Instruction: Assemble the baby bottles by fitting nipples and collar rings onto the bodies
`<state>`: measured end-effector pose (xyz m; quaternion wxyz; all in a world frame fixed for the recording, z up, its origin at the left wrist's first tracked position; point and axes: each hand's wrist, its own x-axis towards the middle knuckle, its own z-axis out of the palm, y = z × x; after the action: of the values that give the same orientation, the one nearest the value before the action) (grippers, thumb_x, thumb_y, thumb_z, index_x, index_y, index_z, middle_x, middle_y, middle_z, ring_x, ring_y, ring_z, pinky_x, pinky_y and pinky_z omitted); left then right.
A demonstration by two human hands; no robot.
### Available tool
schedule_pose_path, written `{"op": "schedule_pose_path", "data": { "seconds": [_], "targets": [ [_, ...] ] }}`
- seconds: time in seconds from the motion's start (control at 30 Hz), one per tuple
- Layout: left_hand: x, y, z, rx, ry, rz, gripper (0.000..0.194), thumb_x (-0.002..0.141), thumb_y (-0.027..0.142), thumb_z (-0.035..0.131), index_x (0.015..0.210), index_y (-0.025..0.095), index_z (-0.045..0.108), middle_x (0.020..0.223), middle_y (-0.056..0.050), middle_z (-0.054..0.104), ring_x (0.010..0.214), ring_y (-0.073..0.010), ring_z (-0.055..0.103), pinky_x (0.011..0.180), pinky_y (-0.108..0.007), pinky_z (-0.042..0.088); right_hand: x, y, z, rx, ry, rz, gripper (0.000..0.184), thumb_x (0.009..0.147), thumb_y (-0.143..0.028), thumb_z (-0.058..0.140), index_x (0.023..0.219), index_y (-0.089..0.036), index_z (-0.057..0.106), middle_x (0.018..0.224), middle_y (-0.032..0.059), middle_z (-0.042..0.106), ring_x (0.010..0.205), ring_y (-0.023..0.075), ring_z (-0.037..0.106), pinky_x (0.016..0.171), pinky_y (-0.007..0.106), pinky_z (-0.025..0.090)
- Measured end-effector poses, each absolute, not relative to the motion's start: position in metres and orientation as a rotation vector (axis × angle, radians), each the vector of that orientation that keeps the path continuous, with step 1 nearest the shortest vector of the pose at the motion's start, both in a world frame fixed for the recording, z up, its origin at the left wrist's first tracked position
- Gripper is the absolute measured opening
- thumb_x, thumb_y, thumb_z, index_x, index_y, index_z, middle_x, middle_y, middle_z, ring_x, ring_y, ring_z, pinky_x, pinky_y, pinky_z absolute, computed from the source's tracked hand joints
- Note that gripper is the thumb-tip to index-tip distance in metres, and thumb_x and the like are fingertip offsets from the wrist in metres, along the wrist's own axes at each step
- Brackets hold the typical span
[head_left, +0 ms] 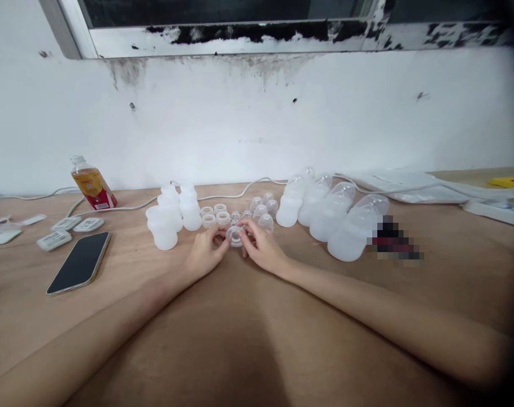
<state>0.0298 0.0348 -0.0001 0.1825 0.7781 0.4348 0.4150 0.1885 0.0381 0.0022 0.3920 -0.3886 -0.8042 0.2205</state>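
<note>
Head view: both hands meet over a small clear silicone cap (235, 235) resting low on the wooden surface (248, 339). That cap is the landmark for everything else. The left hand (206, 252) comes to the cap from its left, grip pressed onto the cap's rim with thumb and forefinger. The right hand (261, 247) comes from the cap's right, its fingers curled over the top and pinching the same piece. Both forearms lie flat on the surface.

Just behind the cap sit white rings (214, 215) and more clear domes (262, 210). Behind and left of the cap stand short white bottles (172, 221). Behind and right of it lies a row of tipped, capped bottles (333, 217), with a blurred dark patch at its far end. Well left of the cap lie a phone (79, 263), small white tags (66, 230) and a tilted drink bottle (92, 185). A white cable (223, 196) runs along the wall behind it all.

To my eye, this soft piece wants a light, even pinch from both sides. Squeezing hard would likely fold the rim, so turning it slowly with the wrists planted seems the safer way.
</note>
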Motion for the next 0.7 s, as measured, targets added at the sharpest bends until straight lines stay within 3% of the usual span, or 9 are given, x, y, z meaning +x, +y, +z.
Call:
{"op": "schedule_pose_path", "data": {
  "seconds": [0.37, 0.57, 0.7],
  "targets": [
    [0.035, 0.042, -0.002, 2.143, 1.345, 1.235, 0.004, 0.069, 0.014, 0.047, 0.072, 0.017, 0.048, 0.062, 0.003, 0.052, 0.055, -0.0095, 0.048, 0.051, -0.02, 0.038, 0.179, 0.047, -0.001, -1.055, -2.078, 0.45, 0.009, 0.082, -0.023, 0.032, 0.087, -0.019, 0.039, 0.061, -0.0025, 0.051, 0.046, 0.0093, 0.048, 0.051, 0.023, 0.038],
    [0.037, 0.041, 0.0, 2.112, 1.304, 1.27, 0.012, 0.081, 0.023, 0.037, 0.078, 0.017, 0.046, 0.07, 0.0, 0.056, 0.063, -0.0113, 0.053, 0.059, -0.022, 0.04, 0.176, 0.048, 0.002, -1.086, -2.071, 0.465, 0.019, 0.086, -0.027, 0.026, 0.096, -0.019, 0.041, 0.058, -0.002, 0.05, 0.051, 0.0121, 0.051, 0.056, 0.025, 0.04],
    [0.036, 0.041, -0.002, 2.191, 1.305, 1.23, 0.01, 0.081, 0.023, 0.039, 0.075, 0.017, 0.046, 0.07, -0.001, 0.057, 0.063, -0.0121, 0.054, 0.057, -0.022, 0.04, 0.176, 0.047, 0.002, -1.093, -2.111, 0.502, 0.016, 0.085, -0.025, 0.028, 0.09, -0.019, 0.043, 0.053, -0.0038, 0.048, 0.044, 0.0108, 0.049, 0.052, 0.023, 0.038]
  ]
}}
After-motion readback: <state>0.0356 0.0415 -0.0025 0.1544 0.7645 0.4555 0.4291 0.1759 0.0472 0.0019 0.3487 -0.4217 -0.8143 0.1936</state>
